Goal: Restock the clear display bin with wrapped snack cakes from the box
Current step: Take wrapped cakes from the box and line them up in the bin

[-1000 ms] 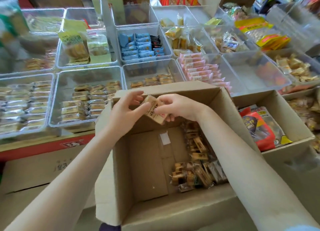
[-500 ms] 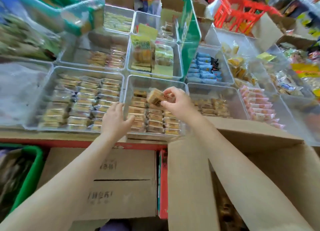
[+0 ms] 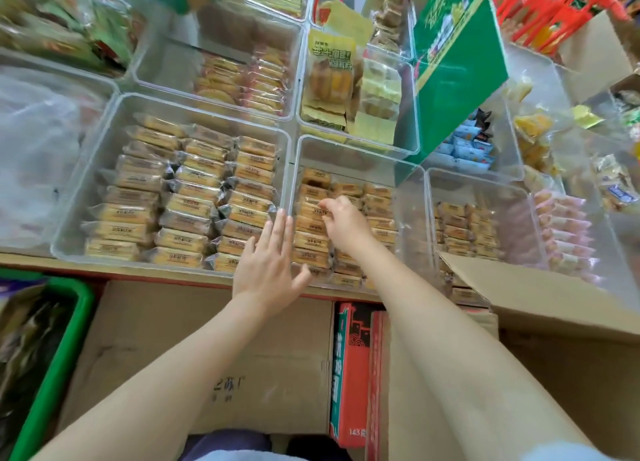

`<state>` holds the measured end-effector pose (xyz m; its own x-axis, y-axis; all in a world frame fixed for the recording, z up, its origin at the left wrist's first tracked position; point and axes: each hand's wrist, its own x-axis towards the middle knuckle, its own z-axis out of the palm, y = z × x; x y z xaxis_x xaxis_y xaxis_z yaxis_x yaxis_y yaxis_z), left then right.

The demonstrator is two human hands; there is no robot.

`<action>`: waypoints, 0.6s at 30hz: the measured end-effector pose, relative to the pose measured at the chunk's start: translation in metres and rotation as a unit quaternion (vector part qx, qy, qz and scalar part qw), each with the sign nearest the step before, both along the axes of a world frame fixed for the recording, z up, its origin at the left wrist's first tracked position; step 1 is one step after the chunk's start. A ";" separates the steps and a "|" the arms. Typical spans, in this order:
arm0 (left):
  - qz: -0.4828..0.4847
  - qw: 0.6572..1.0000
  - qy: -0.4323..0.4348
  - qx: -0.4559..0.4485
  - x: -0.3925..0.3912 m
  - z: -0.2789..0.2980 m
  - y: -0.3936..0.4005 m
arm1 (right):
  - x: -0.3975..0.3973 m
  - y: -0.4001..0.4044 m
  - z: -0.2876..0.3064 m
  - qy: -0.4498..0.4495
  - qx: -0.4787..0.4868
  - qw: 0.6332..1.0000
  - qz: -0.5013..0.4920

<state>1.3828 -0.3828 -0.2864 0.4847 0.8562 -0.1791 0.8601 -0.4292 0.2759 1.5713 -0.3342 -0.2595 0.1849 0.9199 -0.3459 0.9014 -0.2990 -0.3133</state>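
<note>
The clear display bin (image 3: 410,197) sits in the middle of the front row and holds rows of wrapped snack cakes (image 3: 311,244) in brown and gold wrappers. My right hand (image 3: 346,226) reaches into the bin with fingers curled and pinches one wrapped snack cake (image 3: 312,212) down among the left row. My left hand (image 3: 270,258) is flat with straight fingers spread, lying against the front of the bin at its left corner, holding nothing. Only a flap of the cardboard box (image 3: 540,291) shows at the right; its inside is out of view.
A larger clear bin (image 3: 104,169) full of similar cakes stands on the left, another bin (image 3: 512,197) on the right. More bins and a green carton (image 3: 457,69) stand behind. Closed cardboard boxes (image 3: 194,343) and a green basket (image 3: 59,339) sit below the shelf edge.
My right hand carried the cake from over the box to the bin and lowered it into the left row. My left hand let go of the cake and moved to the bin's front.
</note>
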 end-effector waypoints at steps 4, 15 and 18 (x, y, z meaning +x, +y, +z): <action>0.001 1.000 0.005 0.007 0.000 0.000 0.000 | -0.011 -0.006 -0.009 -0.021 -0.023 0.999 0.024; 0.026 0.999 0.028 -0.031 0.002 0.014 0.000 | -0.017 -0.069 0.061 -0.092 0.063 0.987 0.119; 0.083 0.996 -0.008 -0.026 0.033 0.045 -0.015 | 0.009 -0.117 0.103 -0.002 0.234 0.971 0.055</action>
<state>1.4154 -0.3977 -0.2412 0.3401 0.9146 -0.2188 0.9134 -0.2659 0.3082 1.5805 -0.4507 -0.1569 0.0761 0.9904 0.1157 0.9211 -0.0254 -0.3885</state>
